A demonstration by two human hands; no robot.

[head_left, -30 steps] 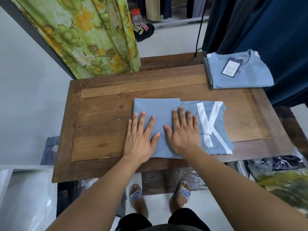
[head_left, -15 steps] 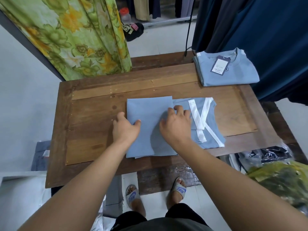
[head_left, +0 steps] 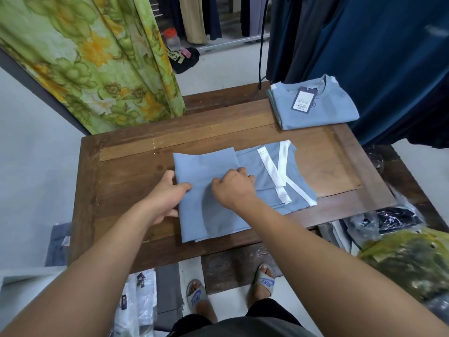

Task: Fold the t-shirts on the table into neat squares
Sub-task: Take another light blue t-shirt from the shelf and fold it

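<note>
Palms no longer flat: left grip (head_left: 167, 198) pinches the light-blue t-shirt (head_left: 206, 222) at its left edge. Right grip (head_left: 233, 188) curls round the middle fold.

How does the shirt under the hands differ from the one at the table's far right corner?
The near shirt lies half folded, white stripes exposed; the corner shirt is a finished square. The left hand and right hand grip the near shirt; the corner shirt lies untouched, showing its hang tag. Both are light blue.
</note>
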